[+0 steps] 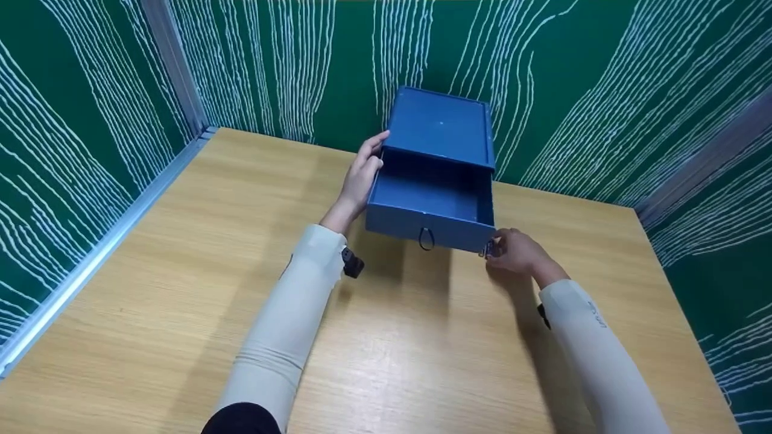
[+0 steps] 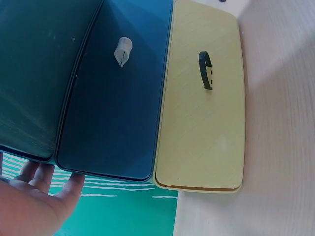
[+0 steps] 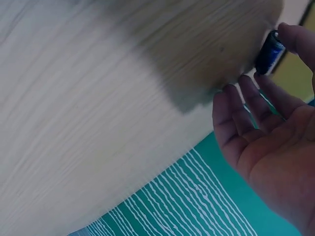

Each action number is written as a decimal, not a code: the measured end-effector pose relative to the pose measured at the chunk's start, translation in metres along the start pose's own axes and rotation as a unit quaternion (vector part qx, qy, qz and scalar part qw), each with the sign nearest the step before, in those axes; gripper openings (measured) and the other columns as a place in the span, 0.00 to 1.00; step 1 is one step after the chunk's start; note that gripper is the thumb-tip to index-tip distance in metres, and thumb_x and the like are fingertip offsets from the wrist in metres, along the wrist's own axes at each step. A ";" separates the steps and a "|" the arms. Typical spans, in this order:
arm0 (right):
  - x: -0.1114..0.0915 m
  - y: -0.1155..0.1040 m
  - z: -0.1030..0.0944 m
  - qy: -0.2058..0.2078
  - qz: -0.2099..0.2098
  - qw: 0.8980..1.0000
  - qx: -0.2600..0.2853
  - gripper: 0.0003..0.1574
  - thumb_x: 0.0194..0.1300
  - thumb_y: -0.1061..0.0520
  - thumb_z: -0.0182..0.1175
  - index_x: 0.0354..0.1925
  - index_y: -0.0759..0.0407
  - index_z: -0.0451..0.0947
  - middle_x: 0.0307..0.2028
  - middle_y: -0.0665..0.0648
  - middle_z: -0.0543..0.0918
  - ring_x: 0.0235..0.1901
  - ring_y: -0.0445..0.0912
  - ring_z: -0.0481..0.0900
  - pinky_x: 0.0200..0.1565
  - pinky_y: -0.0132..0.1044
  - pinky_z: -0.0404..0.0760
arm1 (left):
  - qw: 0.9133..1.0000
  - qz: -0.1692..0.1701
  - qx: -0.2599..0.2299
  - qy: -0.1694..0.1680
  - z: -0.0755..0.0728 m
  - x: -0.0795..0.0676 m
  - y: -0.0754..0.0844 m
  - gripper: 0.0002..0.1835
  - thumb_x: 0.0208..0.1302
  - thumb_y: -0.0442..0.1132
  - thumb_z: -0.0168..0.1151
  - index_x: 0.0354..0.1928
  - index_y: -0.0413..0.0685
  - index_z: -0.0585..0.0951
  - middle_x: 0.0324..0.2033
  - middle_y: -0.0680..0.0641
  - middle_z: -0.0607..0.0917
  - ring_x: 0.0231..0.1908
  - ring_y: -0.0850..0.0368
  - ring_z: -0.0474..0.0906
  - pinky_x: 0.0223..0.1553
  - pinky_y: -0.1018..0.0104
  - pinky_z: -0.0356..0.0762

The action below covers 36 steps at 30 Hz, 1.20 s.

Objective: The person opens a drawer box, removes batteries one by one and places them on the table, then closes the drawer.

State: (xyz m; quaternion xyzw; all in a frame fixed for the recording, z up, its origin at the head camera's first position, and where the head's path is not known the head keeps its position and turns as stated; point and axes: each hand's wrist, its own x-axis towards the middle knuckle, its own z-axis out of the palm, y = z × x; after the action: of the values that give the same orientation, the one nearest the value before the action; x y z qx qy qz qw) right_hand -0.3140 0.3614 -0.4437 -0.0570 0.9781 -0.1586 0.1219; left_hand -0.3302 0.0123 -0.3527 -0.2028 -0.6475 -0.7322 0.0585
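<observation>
A blue drawer unit (image 1: 442, 123) stands against the back wall, its top drawer (image 1: 429, 226) pulled out and the inside bare. My left hand (image 1: 362, 175) rests along the unit's left side, thumb by the drawer's edge. In the left wrist view its fingers (image 2: 43, 174) lie extended against the side. By the drawer's front right corner, my right hand (image 1: 517, 250) pinches a small dark blue cylinder (image 3: 269, 53), battery-like, between thumb and index finger. The other fingers of that hand are loosely bent. A black loop handle (image 1: 426, 239) hangs on the drawer front.
Below the pulled-out drawer, a blue drawer front (image 2: 113, 113) has a pale handle, and a yellow drawer front (image 2: 204, 123) has a black one. The wooden table (image 1: 181, 289) meets green walls (image 1: 350, 72) with white lines at the back and sides.
</observation>
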 end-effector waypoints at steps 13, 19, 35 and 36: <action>-0.041 -0.033 -0.019 0.131 -0.040 0.988 0.065 0.29 0.53 0.48 0.58 0.52 0.55 0.67 0.48 0.59 0.73 0.46 0.55 0.71 0.46 0.51 0.71 | 1.000 -0.006 -0.004 0.006 -0.001 0.000 0.000 0.26 0.61 0.31 0.33 0.62 0.49 0.61 0.62 0.48 0.62 0.58 0.59 0.59 0.60 0.59 0.53; -0.062 -0.055 -0.025 0.198 -0.074 0.971 0.112 0.24 0.53 0.42 0.57 0.47 0.51 0.72 0.42 0.53 0.77 0.41 0.48 0.74 0.42 0.49 0.73 | 1.000 -0.009 -0.001 0.007 0.000 -0.001 0.000 0.26 0.61 0.31 0.33 0.62 0.50 0.61 0.62 0.49 0.62 0.59 0.59 0.58 0.60 0.57 0.52; -0.107 -0.079 -0.034 0.268 -0.164 0.934 0.170 0.12 0.55 0.59 0.57 0.40 0.57 0.76 0.31 0.53 0.80 0.30 0.44 0.74 0.30 0.32 0.71 | 1.000 -0.009 0.006 -0.010 -0.001 -0.001 0.000 0.26 0.61 0.31 0.32 0.63 0.49 0.58 0.63 0.48 0.59 0.60 0.58 0.56 0.61 0.57 0.50; -0.109 -0.080 -0.035 0.271 -0.167 0.933 0.170 0.12 0.55 0.58 0.58 0.40 0.56 0.76 0.31 0.52 0.80 0.30 0.43 0.74 0.30 0.32 0.71 | 1.000 -0.011 0.006 -0.011 -0.001 -0.001 0.000 0.26 0.61 0.31 0.32 0.63 0.50 0.58 0.63 0.48 0.59 0.60 0.58 0.55 0.61 0.57 0.50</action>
State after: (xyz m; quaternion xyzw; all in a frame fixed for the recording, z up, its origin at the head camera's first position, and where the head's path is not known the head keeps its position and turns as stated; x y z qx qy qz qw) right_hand -0.2120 0.3124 -0.3618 -0.1524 0.9088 -0.3501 -0.1680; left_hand -0.3295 0.0114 -0.3527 -0.2032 -0.6548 -0.7266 0.0449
